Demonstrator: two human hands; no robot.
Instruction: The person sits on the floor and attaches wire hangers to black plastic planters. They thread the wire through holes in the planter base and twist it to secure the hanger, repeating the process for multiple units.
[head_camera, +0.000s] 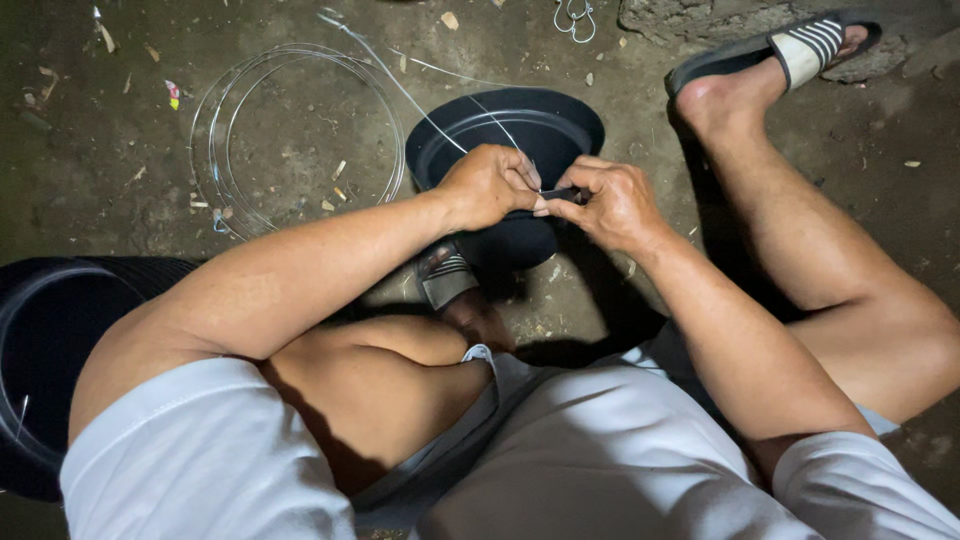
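Observation:
A black plastic pot (520, 130) lies tilted on the dirt floor, its open mouth facing me. My left hand (488, 183) pinches a thin silver wire (420, 105) at the pot's near rim. Beside it, my right hand (612, 200) grips a small dark tool at the same spot on the rim. The fingertips of both hands nearly touch. The wire runs up and left from my hands over the pot toward the top of the view.
A coil of silver wire (300, 140) lies on the ground left of the pot. Another black pot (50, 360) stands at the lower left by my arm. My sandalled feet (790, 50) rest on the dirt. A small wire hook (574, 20) lies at the top.

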